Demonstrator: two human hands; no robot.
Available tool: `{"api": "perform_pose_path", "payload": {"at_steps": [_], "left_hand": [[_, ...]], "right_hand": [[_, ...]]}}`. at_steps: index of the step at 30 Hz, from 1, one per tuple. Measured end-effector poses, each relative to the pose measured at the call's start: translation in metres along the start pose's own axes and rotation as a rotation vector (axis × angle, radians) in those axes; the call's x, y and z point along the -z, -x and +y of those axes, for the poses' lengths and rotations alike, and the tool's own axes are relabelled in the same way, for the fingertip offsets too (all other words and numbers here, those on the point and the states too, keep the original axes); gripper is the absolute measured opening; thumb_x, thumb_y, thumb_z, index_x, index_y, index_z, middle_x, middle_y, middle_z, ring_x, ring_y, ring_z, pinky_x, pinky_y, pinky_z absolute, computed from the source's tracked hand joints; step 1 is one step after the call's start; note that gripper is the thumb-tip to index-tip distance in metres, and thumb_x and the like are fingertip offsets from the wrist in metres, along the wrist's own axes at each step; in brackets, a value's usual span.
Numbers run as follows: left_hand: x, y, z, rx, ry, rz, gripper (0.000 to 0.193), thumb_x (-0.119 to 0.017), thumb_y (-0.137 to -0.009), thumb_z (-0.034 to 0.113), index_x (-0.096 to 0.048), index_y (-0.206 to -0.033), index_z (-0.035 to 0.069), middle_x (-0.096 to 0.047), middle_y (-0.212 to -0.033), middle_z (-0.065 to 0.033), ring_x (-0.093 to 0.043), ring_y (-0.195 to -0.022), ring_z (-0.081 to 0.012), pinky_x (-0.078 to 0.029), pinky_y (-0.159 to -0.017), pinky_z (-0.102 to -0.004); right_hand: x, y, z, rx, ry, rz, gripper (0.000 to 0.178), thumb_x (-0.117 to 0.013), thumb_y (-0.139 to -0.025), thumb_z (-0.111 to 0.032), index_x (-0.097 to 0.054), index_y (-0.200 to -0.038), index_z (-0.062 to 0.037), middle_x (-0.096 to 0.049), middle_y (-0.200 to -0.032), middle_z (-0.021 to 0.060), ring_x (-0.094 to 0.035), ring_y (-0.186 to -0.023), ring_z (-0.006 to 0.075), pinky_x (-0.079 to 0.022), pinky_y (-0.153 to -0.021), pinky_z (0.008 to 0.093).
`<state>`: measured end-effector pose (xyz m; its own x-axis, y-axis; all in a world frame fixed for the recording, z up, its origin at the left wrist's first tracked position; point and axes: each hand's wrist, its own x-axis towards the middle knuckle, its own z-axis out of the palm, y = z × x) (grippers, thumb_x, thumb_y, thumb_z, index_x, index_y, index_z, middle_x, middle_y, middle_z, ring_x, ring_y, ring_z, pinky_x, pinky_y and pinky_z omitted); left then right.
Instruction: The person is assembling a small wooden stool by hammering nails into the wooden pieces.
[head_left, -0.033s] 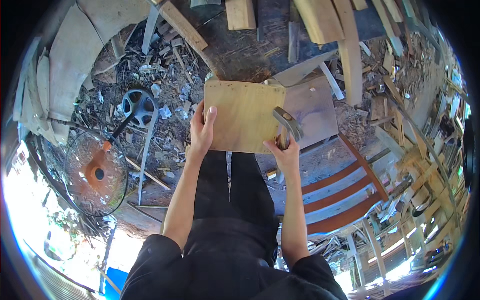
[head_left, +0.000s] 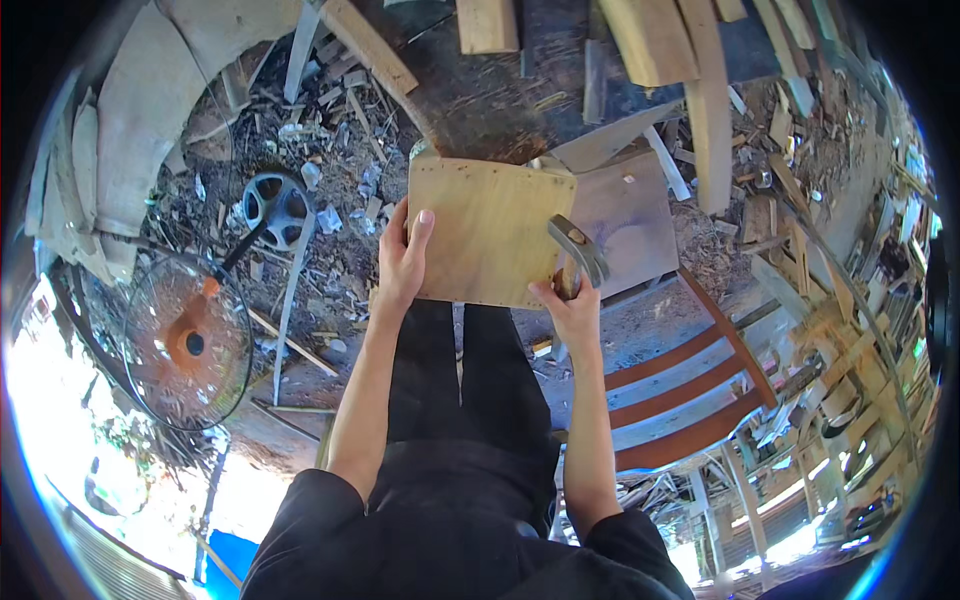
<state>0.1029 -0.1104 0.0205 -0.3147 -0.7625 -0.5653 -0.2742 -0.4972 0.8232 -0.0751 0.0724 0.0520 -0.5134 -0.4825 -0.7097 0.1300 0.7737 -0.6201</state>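
A pale wooden panel (head_left: 485,230), roughly rectangular with small marks or nail heads along its edges, is held in front of me. My left hand (head_left: 402,258) grips its left edge, with the thumb on the face and the fingers behind. At the lower right corner, my right hand (head_left: 572,308) is closed round the handle of a claw hammer (head_left: 578,248), its thumb touching the panel. The hammer's metal head lies over the panel's right edge. Whatever joins the panel underneath is mostly hidden.
Beyond the panel is a dark worktable (head_left: 490,100) with wooden blocks (head_left: 487,25) on it. A flat board (head_left: 625,220) lies right of the panel, beside a brown slatted chair (head_left: 680,400). A fan (head_left: 190,342) stands left; wood scraps litter the ground.
The panel and hammer have shifted very slightly to the right in the picture. Both hands keep the same grip.
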Motion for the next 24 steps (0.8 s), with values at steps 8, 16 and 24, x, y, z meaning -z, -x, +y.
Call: {"api": "perform_pose_path", "payload": {"at_steps": [8, 16, 24], "left_hand": [[-0.004, 0.008, 0.018, 0.115, -0.256, 0.064, 0.063, -0.061, -0.098, 0.054, -0.061, -0.113, -0.007, -0.07, -0.094, -0.0176, -0.065, -0.088, -0.0193, -0.05, -0.08, -0.0341], [-0.013, 0.005, 0.018, 0.07, -0.303, 0.092, 0.063, -0.058, -0.098, 0.057, -0.059, -0.101, -0.006, -0.063, -0.07, -0.0176, -0.064, -0.065, -0.0256, -0.049, -0.064, -0.0387], [-0.019, 0.008, 0.007, 0.063, -0.265, 0.113, 0.061, -0.057, -0.1, 0.055, -0.058, -0.1, -0.006, -0.067, -0.074, -0.0241, -0.069, -0.07, -0.0384, -0.051, -0.065, -0.0444]], "right_hand": [[-0.004, 0.029, -0.03, 0.408, 0.273, 0.299, 0.022, -0.062, -0.098, -0.013, -0.06, -0.11, 0.0053, -0.069, -0.08, 0.0189, -0.069, -0.069, 0.0369, -0.053, -0.062, 0.0406], [-0.032, 0.039, -0.105, 0.512, 0.391, 0.124, 0.019, -0.057, -0.102, -0.013, -0.055, -0.104, 0.0066, -0.064, -0.075, 0.024, -0.066, -0.068, 0.044, -0.051, -0.058, 0.0475], [-0.068, 0.019, -0.114, 0.346, 0.636, 0.102, 0.02, -0.056, -0.103, -0.012, -0.049, -0.11, 0.0058, -0.062, -0.073, 0.0265, -0.064, -0.069, 0.0487, -0.052, -0.056, 0.0471]]}}
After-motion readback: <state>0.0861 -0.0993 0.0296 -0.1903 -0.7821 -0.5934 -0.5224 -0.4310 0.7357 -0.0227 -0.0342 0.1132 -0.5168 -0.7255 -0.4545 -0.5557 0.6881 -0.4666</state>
